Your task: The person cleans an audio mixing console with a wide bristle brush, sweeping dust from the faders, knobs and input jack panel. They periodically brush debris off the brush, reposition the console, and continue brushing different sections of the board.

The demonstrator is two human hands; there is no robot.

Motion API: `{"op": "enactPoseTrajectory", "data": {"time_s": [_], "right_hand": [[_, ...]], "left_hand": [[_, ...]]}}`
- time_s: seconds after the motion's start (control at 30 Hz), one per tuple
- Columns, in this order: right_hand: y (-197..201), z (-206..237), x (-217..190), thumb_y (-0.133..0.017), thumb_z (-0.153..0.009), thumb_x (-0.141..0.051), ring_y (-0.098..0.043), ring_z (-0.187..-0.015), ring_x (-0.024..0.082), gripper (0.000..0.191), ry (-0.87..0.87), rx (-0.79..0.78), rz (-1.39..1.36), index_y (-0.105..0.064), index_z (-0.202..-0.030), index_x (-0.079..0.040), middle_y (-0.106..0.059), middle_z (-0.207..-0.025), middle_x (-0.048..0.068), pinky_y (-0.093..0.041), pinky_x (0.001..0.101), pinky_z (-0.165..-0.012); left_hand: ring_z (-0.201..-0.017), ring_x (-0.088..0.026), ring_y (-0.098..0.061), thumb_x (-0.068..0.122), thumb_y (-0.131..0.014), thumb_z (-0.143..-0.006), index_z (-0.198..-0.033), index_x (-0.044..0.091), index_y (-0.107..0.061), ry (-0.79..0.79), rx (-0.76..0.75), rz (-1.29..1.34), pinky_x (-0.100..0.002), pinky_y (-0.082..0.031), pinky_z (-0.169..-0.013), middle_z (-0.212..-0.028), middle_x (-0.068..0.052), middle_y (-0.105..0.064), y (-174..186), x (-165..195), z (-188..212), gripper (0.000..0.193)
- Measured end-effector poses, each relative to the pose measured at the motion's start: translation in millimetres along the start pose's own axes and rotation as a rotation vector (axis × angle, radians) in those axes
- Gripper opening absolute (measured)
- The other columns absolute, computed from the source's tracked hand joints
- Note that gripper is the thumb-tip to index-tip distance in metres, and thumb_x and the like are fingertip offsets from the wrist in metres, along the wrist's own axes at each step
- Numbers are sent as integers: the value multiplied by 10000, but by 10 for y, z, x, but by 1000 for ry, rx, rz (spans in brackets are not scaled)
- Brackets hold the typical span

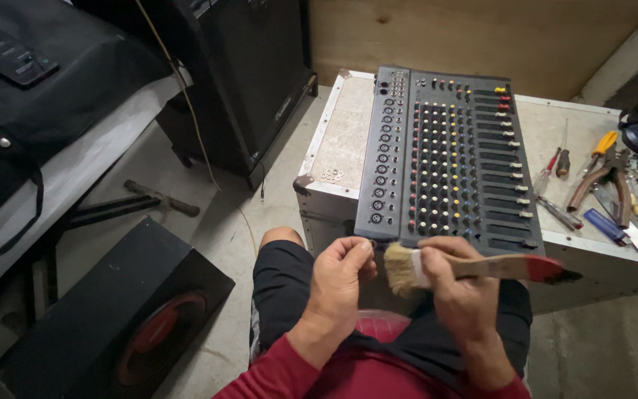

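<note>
the right hand (461, 284) grips a paintbrush (474, 267) by its wooden handle, bristles pointing left, near the mixing console (448, 159). the left hand (341, 277) pinches something tiny just beside the bristles.

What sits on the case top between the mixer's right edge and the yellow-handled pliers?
In the head view, between the mixer and the yellow-handled pliers lie two screwdrivers on the case top, with a third tool just below them.

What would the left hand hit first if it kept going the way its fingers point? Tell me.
Probably the brush's bristles: the left hand has its fingertips aimed right, toward them, a small gap away. Depth is unclear; the mixer's near edge lies just beyond.
</note>
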State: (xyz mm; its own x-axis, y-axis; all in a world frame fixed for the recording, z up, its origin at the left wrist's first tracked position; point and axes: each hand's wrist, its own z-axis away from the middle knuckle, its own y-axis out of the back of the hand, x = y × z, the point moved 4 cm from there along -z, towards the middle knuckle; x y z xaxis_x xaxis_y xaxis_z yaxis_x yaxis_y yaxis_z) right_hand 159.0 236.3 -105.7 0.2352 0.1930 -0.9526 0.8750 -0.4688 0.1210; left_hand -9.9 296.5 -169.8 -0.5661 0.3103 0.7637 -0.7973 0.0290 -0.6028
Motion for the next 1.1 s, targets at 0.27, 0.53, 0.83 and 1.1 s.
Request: {"op": "enactPoseTrajectory", "data": {"time_s": [0.27, 0.53, 0.83, 1.1], "right_hand": [[62, 17, -58, -656, -1007, -142, -635, -857, 56, 158, 107, 100, 41, -732, -1054, -11, -709, -943, 10, -505, 202, -768], [37, 3, -59, -651, -1062, -202, -599, -924, 56, 214, 98, 177, -66, -703, -1178, -30, -677, -1023, -6, -494, 203, -841], [34, -10, 177, -648, -1004, -135, -600, -811, 69, 156, -99, 30, -221, -737, -1043, -12, -684, -928, 13, -482, 206, -733], [89, -20, 225, -634, -983, -138, -610, -727, 89, 120, -235, 173, -501, -698, -994, -38, -666, -896, 16, -502, 261, -577]], "left_hand": [[-736, -94, -603, 163, -675, -988, -1045, 3, -682, 49, -121, 40, -242, -506, -713, -858, -16, -687, -54, -69, 16, 171], [-748, -98, -607, 202, -678, -967, -1035, 55, -679, 254, -157, 122, -262, -525, -718, -829, 0, -654, -62, -144, 84, 163], [-713, -77, -576, 180, -670, -982, -1022, 22, -687, 126, -122, 72, -234, -481, -686, -816, 10, -662, -83, -96, 72, 164], [-726, -81, -597, 186, -675, -977, -1002, 28, -687, 113, -113, 34, -231, -500, -707, -808, 6, -657, -17, -169, -1, 160]]}}
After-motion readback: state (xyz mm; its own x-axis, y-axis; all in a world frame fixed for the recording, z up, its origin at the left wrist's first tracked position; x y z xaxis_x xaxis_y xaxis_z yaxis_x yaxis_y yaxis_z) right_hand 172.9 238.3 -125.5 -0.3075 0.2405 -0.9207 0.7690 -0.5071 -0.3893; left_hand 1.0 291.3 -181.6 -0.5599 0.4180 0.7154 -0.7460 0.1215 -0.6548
